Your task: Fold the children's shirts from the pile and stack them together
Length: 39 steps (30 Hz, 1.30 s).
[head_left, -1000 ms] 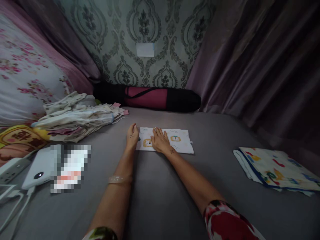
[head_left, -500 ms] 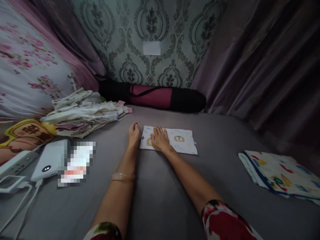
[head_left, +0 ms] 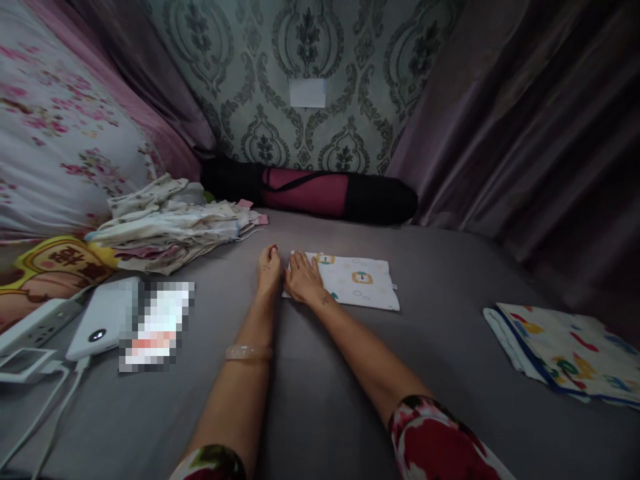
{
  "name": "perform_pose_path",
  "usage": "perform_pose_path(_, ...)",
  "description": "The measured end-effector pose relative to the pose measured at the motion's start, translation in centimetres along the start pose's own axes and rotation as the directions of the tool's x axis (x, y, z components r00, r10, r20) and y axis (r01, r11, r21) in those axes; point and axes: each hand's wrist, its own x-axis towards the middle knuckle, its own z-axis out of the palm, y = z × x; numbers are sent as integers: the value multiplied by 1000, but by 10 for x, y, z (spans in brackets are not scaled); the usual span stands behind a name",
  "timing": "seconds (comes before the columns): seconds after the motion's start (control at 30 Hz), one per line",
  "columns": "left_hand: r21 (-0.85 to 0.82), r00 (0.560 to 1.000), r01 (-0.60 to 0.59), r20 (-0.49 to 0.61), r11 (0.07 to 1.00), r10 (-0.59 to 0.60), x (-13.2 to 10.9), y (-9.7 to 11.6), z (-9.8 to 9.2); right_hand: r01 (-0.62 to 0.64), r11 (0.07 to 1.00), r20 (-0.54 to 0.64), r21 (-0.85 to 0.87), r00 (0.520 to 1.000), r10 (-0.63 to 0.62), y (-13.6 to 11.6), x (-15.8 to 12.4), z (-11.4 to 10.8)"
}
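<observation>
A white cloth (head_left: 377, 283) printed with orange lion faces lies folded into a flat rectangle on the grey sheet, a small tag at its right edge. My right hand (head_left: 303, 277) presses flat on its left end, fingers stretched out and close together, covering part of the print. Just beyond the cloth's left edge, my left hand (head_left: 269, 270) rests on the sheet with its fingers curled in. Nothing shows in that hand, though its palm side is mostly hidden.
At left are a pile of light clothes (head_left: 175, 220), a power bank (head_left: 105, 320), a power strip (head_left: 40, 327) and white cables. A folded colourful cloth (head_left: 575, 347) lies at right. Along the wall stretches a black and maroon long bag (head_left: 310, 190).
My right hand has slid left over the cloth to its left end, uncovering a lion print. My left hand stays in place beside the cloth. The view has shifted slightly.
</observation>
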Motion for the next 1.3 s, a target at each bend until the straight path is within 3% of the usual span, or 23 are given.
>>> perform_pose_path(0.17, 8, 1000, 0, 1, 1000, 0, 1, -1, -1, 6, 1000, -35, -9, 999, -6, -6, -1, 10)
perform_pose_path(0.37, -102, 1000, -17, -24, 995, 15, -2, -1, -1, 7, 999, -7, 32, 1000, -7, -3, 0, 2)
perform_pose_path(0.53, -139, 1000, -14, -24, 990, 11, -4, 1, -1, -7, 1000, -74, 29, 997, 9, 1, -1, -1)
perform_pose_path(0.73, -101, 1000, 2, -3, 995, -2, -3, 3, 1, -17, 1000, -38, 6, 999, 17, 0, -5, 4)
perform_pose_path(0.9, -93, 1000, 8, 3, 996, -8, -2, 0, 3, -5, 1000, 7, 21, 1000, 5, 4, -6, -3)
perform_pose_path(1.07, -104, 1000, -16, 1, 994, 16, -1, -5, 8, -132, 991, -74, -2, 989, 131, 22, -14, -12)
perform_pose_path(1.3, -79, 999, -44, 2, 996, 44, -1, -8, 10, -188, 982, -38, 3, 982, 188, 30, -17, -6)
